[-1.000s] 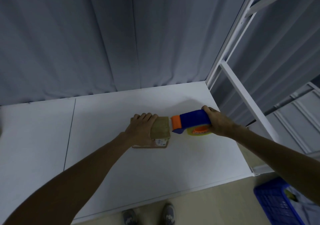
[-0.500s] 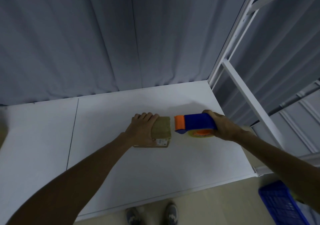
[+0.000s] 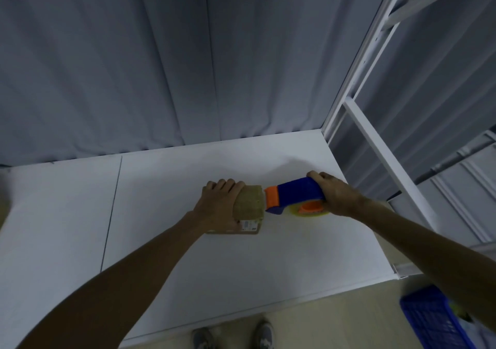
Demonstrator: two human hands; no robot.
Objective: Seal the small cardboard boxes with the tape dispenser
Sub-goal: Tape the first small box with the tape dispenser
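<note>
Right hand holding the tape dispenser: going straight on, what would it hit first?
Probably the small cardboard box that the left hand holds. The tape dispenser in the right hand points its orange nose at the box's side, seemingly almost touching.

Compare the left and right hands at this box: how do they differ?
The left hand lies over the small cardboard box, fingers curled over its far edge; the right hand wraps the blue handle of the tape dispenser. The left hand covers the box's left part; the right hand is clear of the box, off to its right. Both grip something.
</note>
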